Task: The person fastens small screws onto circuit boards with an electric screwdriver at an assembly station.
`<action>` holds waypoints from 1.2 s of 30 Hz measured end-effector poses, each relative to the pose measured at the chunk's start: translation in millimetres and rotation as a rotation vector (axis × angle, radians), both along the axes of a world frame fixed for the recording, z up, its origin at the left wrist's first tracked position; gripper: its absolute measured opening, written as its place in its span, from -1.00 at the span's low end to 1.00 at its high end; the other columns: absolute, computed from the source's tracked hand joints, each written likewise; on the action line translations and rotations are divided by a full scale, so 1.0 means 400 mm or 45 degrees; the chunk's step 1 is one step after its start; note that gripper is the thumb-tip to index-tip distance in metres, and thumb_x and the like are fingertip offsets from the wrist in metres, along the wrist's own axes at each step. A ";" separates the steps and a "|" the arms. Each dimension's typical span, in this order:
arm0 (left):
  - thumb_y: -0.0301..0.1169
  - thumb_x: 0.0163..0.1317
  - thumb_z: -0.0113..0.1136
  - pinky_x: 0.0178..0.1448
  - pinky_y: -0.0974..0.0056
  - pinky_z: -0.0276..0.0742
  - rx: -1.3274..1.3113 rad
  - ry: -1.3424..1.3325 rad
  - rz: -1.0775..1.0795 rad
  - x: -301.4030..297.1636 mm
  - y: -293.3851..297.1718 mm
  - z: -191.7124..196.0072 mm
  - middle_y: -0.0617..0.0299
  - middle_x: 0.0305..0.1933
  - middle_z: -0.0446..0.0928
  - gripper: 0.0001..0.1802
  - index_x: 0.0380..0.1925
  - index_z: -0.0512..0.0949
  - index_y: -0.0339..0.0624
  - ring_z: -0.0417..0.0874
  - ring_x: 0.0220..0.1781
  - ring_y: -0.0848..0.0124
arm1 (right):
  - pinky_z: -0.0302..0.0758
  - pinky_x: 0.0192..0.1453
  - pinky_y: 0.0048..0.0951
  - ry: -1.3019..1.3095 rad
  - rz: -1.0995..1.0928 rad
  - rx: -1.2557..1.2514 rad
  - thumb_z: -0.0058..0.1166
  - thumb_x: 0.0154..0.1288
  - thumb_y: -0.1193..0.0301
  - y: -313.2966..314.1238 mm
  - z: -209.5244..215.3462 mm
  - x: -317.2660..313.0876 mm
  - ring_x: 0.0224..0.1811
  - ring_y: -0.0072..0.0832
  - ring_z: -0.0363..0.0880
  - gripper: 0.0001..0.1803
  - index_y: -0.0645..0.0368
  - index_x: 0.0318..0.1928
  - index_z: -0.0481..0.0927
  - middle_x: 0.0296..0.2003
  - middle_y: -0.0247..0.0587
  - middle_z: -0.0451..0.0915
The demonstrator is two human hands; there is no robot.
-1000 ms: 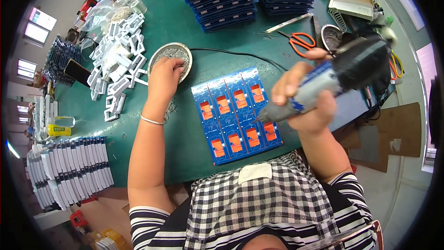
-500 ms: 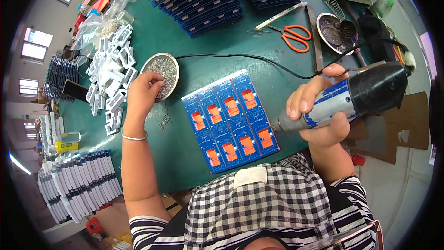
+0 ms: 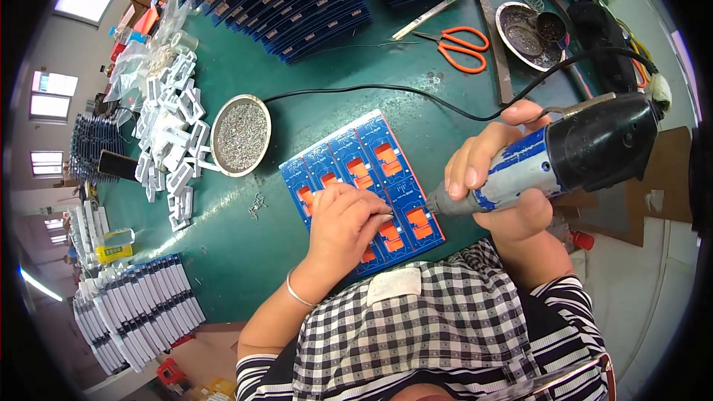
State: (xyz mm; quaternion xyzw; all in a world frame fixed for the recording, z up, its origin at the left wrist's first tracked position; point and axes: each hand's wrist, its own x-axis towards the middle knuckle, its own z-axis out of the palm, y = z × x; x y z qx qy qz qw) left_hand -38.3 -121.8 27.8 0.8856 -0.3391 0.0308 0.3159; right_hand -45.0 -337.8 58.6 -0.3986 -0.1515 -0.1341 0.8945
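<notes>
- The left hand (image 3: 343, 224) rests on the blue circuit panel (image 3: 362, 186), fingers (image 3: 375, 214) curled and pinched together at a point near the panel's middle; whatever small thing they may pinch is too small to tell.
- The right hand (image 3: 496, 178) is wrapped tight around the grey-and-blue barrel of an electric screwdriver (image 3: 553, 160), held nearly level, its tip just beside the left fingertips over the panel's right half.
- The panel lies tilted on the green counter (image 3: 312, 96), straight in front of the person; it is a grid of small boards with orange parts.
- A black cable (image 3: 386, 89) runs from the screwdriver's rear across the counter.
- A round metal dish of screws (image 3: 241, 134) sits just left of the panel; a few loose screws (image 3: 257, 206) lie near it.
- White plastic frames (image 3: 172, 130) are heaped further left.
- Orange scissors (image 3: 460, 44) lie beyond the cable; a second dish (image 3: 529, 26) is near them.
- Stacks of blue boards (image 3: 297, 0) line the far edge.
- Bundled white parts (image 3: 137, 312) stand at the lower left.
</notes>
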 end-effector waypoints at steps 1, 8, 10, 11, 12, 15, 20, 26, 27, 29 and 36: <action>-0.46 -0.08 0.35 -0.12 0.27 0.36 0.002 0.001 -0.006 -0.002 -0.002 -0.001 0.34 -0.37 0.60 -0.84 -0.44 0.58 -0.08 0.49 -0.29 0.34 | 0.55 -0.29 -0.39 0.001 -0.006 0.002 0.23 0.11 0.20 -0.001 -0.001 -0.001 -0.44 -0.34 0.57 -0.25 0.28 0.16 0.11 -0.44 -0.09 0.50; -0.59 -0.03 0.24 -0.25 0.26 0.49 -0.337 0.110 0.462 0.051 0.075 0.030 0.20 -0.34 0.63 -0.88 -0.48 0.51 -0.16 0.63 -0.34 0.27 | 0.55 -0.29 -0.38 -0.013 -0.012 0.056 0.23 0.10 0.21 -0.004 -0.013 -0.003 -0.43 -0.33 0.57 -0.24 0.28 0.16 0.10 -0.43 -0.08 0.50; -0.57 0.03 0.21 -0.32 0.27 0.50 -0.091 -0.281 0.554 0.144 0.147 0.054 0.15 -0.38 0.61 -0.92 -0.45 0.51 -0.22 0.63 -0.41 0.27 | 0.55 -0.29 -0.37 -0.020 0.001 0.058 0.23 0.10 0.20 -0.003 -0.016 -0.005 -0.43 -0.31 0.56 -0.24 0.27 0.15 0.11 -0.44 -0.08 0.49; -0.54 0.04 0.22 -0.31 0.27 0.50 -0.006 -0.176 0.680 0.179 0.191 0.059 0.13 -0.40 0.61 -0.92 -0.43 0.52 -0.23 0.63 -0.41 0.28 | 0.54 -0.30 -0.35 -0.017 -0.001 0.071 0.22 0.10 0.18 0.002 -0.016 -0.005 -0.44 -0.30 0.56 -0.24 0.25 0.15 0.11 -0.45 -0.09 0.49; -0.52 0.06 0.22 -0.30 0.27 0.50 0.064 -0.066 0.791 0.210 0.225 0.051 0.12 -0.42 0.60 -0.92 -0.42 0.53 -0.25 0.63 -0.41 0.28 | 0.54 -0.31 -0.34 -0.014 -0.017 0.073 0.22 0.10 0.16 0.003 -0.013 -0.007 -0.45 -0.30 0.55 -0.24 0.24 0.15 0.11 -0.46 -0.09 0.48; -0.48 0.07 0.24 -0.31 0.29 0.49 0.226 -0.025 0.754 0.255 0.285 0.034 0.11 -0.45 0.59 -0.89 -0.40 0.56 -0.27 0.63 -0.41 0.29 | 0.53 -0.33 -0.32 -0.025 0.000 0.017 0.20 0.10 0.13 0.004 -0.010 -0.011 -0.47 -0.30 0.53 -0.24 0.21 0.15 0.10 -0.47 -0.11 0.47; -0.47 0.07 0.27 -0.34 0.31 0.48 0.035 0.035 0.793 0.236 0.284 0.035 0.12 -0.45 0.59 -0.88 -0.39 0.58 -0.28 0.62 -0.46 0.33 | 0.53 -0.33 -0.32 -0.001 -0.023 0.000 0.20 0.10 0.14 0.003 -0.016 -0.008 -0.47 -0.29 0.53 -0.25 0.22 0.15 0.10 -0.47 -0.11 0.47; -0.53 0.03 0.28 -0.31 0.37 0.51 -0.100 0.557 0.464 0.084 0.111 0.077 0.14 -0.39 0.63 -0.93 -0.44 0.62 -0.25 0.63 -0.43 0.36 | 0.48 -0.36 -0.38 0.018 -0.067 -0.099 0.08 0.16 0.01 0.006 -0.020 0.007 -0.52 -0.39 0.49 -0.28 0.12 0.18 0.13 -0.48 -0.22 0.44; -0.54 0.01 0.28 -0.30 0.37 0.52 -0.112 0.522 0.346 0.061 0.093 0.069 0.14 -0.39 0.63 -0.93 -0.44 0.62 -0.25 0.64 -0.41 0.36 | 0.49 -0.35 -0.37 0.022 -0.060 -0.127 0.10 0.16 0.02 0.002 -0.019 0.006 -0.52 -0.38 0.50 -0.28 0.13 0.17 0.13 -0.48 -0.21 0.45; -0.58 -0.01 0.26 -0.26 0.34 0.55 -0.150 0.501 0.165 0.026 0.057 0.064 0.17 -0.38 0.63 -0.91 -0.44 0.62 -0.24 0.65 -0.35 0.35 | 0.52 -0.34 -0.40 0.030 -0.068 -0.056 0.16 0.12 0.12 0.002 -0.017 0.002 -0.49 -0.37 0.53 -0.27 0.22 0.16 0.13 -0.47 -0.14 0.48; -0.60 -0.06 0.28 -0.22 0.30 0.54 -0.067 0.349 0.075 -0.022 0.003 0.023 0.18 -0.37 0.62 -0.83 -0.39 0.60 -0.18 0.64 -0.32 0.29 | 0.53 -0.33 -0.41 0.067 -0.089 -0.082 0.17 0.13 0.10 -0.013 -0.018 -0.007 -0.49 -0.38 0.54 -0.26 0.23 0.16 0.12 -0.46 -0.14 0.49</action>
